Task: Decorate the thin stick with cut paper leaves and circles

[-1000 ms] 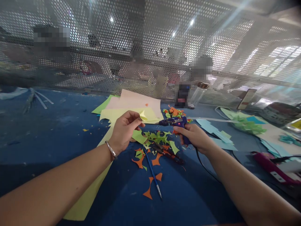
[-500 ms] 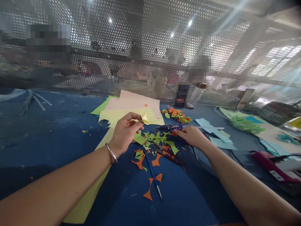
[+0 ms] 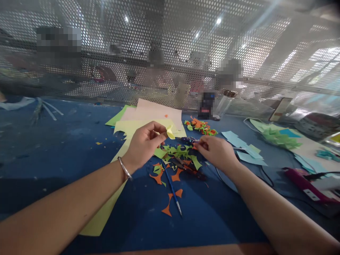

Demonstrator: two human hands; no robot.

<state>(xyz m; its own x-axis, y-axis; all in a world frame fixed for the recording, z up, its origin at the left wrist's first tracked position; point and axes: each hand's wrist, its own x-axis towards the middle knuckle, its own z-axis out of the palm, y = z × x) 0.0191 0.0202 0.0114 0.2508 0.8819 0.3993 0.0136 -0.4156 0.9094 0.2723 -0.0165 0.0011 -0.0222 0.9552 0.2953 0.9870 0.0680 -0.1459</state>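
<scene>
My left hand (image 3: 145, 144), a bracelet on its wrist, pinches a small folded yellow paper piece (image 3: 170, 131) above the paper sheets. Just to the right, my right hand (image 3: 216, 151) is closed around a dark blue glue gun (image 3: 188, 140), whose tip points left toward the yellow piece. Beneath the hands lie green paper scraps (image 3: 180, 152) and orange paper scraps (image 3: 168, 209). Among them rest dark-handled scissors (image 3: 191, 171), partly covered, and a blue paintbrush (image 3: 171, 184).
Yellow and pink paper sheets (image 3: 159, 110) lie behind my left hand. Small orange and green paper pieces (image 3: 202, 126) are heaped near the perforated metal screen (image 3: 159, 32). Blue paper slips (image 3: 249, 158), cords and a magenta power strip (image 3: 300, 182) occupy the right of the blue table (image 3: 66, 141).
My right hand has closed around the glue gun and lifted it slightly. My left hand has shifted a little right and up with the yellow paper piece. The view has moved slightly.
</scene>
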